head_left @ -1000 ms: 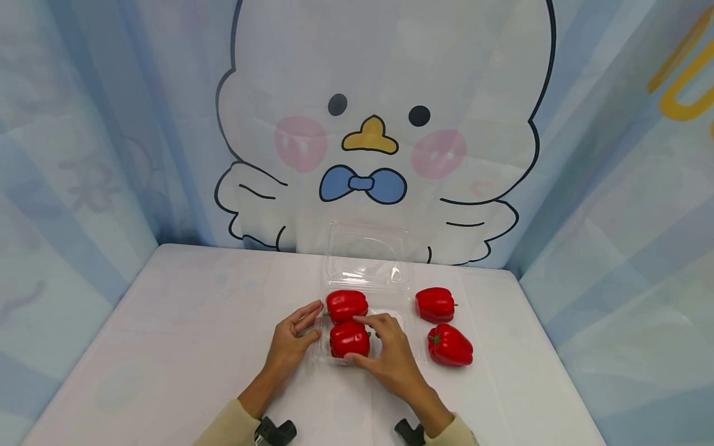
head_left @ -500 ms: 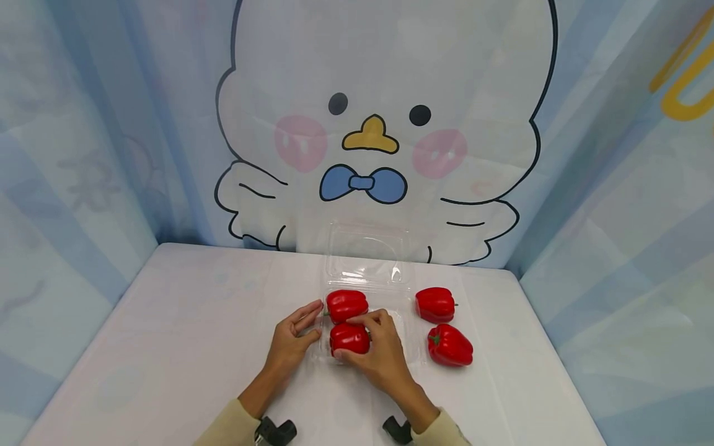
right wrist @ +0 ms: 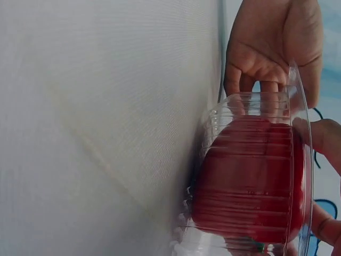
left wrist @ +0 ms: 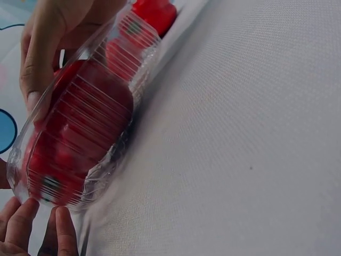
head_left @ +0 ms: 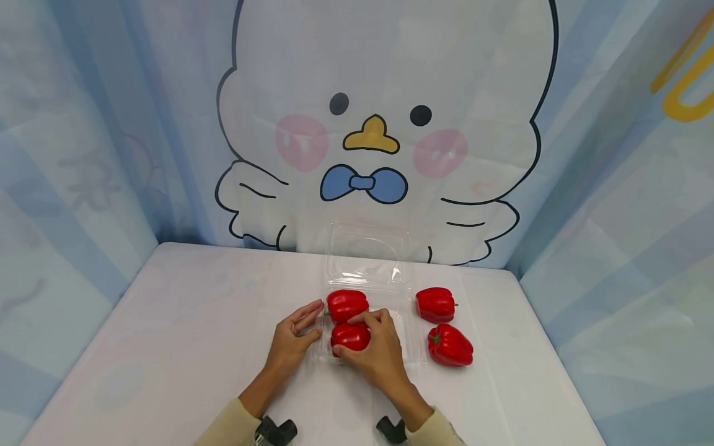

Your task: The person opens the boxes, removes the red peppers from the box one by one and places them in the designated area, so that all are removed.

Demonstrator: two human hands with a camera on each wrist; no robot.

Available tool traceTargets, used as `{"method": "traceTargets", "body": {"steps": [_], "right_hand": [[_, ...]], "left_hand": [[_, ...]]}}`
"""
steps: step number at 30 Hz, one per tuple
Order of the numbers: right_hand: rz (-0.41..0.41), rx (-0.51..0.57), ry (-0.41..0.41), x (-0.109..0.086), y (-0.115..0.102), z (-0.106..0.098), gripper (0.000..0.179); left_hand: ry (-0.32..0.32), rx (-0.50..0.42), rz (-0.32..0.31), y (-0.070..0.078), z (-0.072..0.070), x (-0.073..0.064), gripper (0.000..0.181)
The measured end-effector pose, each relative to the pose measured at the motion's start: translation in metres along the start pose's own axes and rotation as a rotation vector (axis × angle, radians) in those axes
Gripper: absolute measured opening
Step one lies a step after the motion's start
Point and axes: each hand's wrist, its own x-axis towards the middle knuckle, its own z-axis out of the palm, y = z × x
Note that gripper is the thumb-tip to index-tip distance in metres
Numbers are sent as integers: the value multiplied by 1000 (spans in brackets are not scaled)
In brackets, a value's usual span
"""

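Observation:
Two red bell peppers lie in the left part of a clear plastic clamshell box (head_left: pixel 414 350), one behind the other. My right hand (head_left: pixel 381 352) grips the near bell pepper (head_left: pixel 351 336), thumb on its front side and fingers behind. The far bell pepper (head_left: pixel 347 305) touches it at the back. My left hand (head_left: pixel 291 339) rests against the box's left wall, its fingers fairly straight. In the left wrist view, the left fingertips (left wrist: pixel 63 229) touch the ribbed wall. Through that wall, the right wrist view shows the red pepper (right wrist: pixel 248 176).
The box's transparent lid (head_left: pixel 365 254) stands raised at the back, against the printed curtain. Two more bell peppers lie on the white table right of the box, one farther back (head_left: pixel 435 305) and one nearer (head_left: pixel 450 345).
My right hand has shifted left, its thumb and fingers reaching farther round the near bell pepper. The left hand and the other peppers stay put.

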Motion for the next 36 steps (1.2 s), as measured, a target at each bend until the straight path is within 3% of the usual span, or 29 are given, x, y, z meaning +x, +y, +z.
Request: {"method": "traceTargets", "body": {"steps": [11,36], "right_hand": [[21,129,-13,-1,0,-13,48],[69,132,3,0,7,-46,52]], "left_hand": [[1,14,21,-3,-1,4,59],[18,26,16,-4,-1,4,58]]}}
